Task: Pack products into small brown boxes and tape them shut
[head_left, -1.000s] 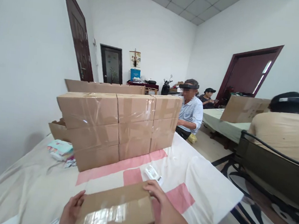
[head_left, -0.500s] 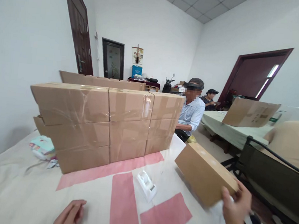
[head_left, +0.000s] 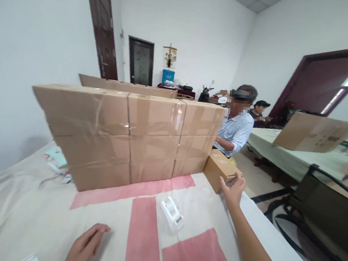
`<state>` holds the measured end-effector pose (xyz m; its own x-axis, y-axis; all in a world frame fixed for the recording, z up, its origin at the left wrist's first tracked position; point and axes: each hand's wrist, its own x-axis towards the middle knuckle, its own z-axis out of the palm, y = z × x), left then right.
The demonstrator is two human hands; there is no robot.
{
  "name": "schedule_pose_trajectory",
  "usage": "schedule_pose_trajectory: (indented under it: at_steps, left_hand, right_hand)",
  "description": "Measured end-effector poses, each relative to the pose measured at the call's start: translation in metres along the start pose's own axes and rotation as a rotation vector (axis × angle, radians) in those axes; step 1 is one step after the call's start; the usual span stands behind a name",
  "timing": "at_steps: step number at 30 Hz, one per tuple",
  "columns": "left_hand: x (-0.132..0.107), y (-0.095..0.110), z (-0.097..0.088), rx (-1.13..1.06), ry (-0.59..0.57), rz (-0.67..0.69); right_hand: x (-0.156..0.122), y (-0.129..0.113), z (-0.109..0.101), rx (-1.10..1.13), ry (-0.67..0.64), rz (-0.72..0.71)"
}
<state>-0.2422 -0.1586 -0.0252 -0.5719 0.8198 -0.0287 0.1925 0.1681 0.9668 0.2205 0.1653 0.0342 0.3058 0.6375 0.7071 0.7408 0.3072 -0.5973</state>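
My right hand reaches forward and grips the near end of a small cardboard box, thumb on one side and fingers over the other. This box sits on the table against the right end of a wall of stacked cardboard boxes, which are bound with clear tape. Low in the view, my left hand hovers over or rests on the cloth, its fingers curled together and nothing visible in them. A white tape dispenser lies between my hands on the cloth.
The pale tablecloth has pink patches. At left lies a crumpled colourful packet. A person in a light blue shirt sits beyond the boxes, and another person sits farther back. A dark folding chair stands at right.
My right hand has carried the cardboard box forward and left, from the table's right side to the end of the stack. My left hand stays nearly in place. The view has shifted slightly.
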Motion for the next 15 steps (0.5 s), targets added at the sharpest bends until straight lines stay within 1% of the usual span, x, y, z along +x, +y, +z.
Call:
schedule_pose_trajectory:
  at_steps: [2,3,5,6,7,8,9,11,13,15]
  left_hand:
    - [-0.002,0.015,-0.007,-0.063,-0.076,-0.056]
    - [-0.001,0.024,-0.015,-0.089,-0.116,-0.109]
    - [0.002,0.04,-0.043,-0.139,-0.107,-0.168]
    - [0.006,0.046,-0.061,-0.127,-0.124,-0.169]
    - [0.012,0.05,-0.081,-0.121,-0.121,-0.163]
    - [0.02,0.053,-0.102,-0.129,-0.116,-0.158]
    - [0.031,0.054,-0.122,-0.146,-0.09,-0.159]
    - [0.062,0.052,-0.158,-0.189,0.001,-0.186]
    - [0.104,0.046,-0.183,-0.219,0.108,-0.213]
    - [0.151,0.04,-0.197,-0.244,0.215,-0.216]
  right_hand:
    - [-0.004,-0.006,-0.006,-0.026,-0.009,0.035]
    - [-0.007,-0.012,-0.008,-0.043,-0.001,0.043]
    - [-0.018,-0.033,-0.01,-0.055,0.033,0.0]
    - [-0.025,-0.05,-0.008,-0.038,0.028,-0.056]
    - [-0.035,-0.072,-0.004,-0.009,-0.002,-0.127]
    - [-0.047,-0.099,0.002,0.028,-0.061,-0.211]
    - [-0.06,-0.132,0.009,0.075,-0.137,-0.302]
    - [-0.092,-0.212,0.028,0.187,-0.324,-0.5]
    - [-0.126,-0.303,0.051,0.326,-0.482,-0.727]
    - [-0.162,-0.398,0.08,0.48,-0.65,-1.017]
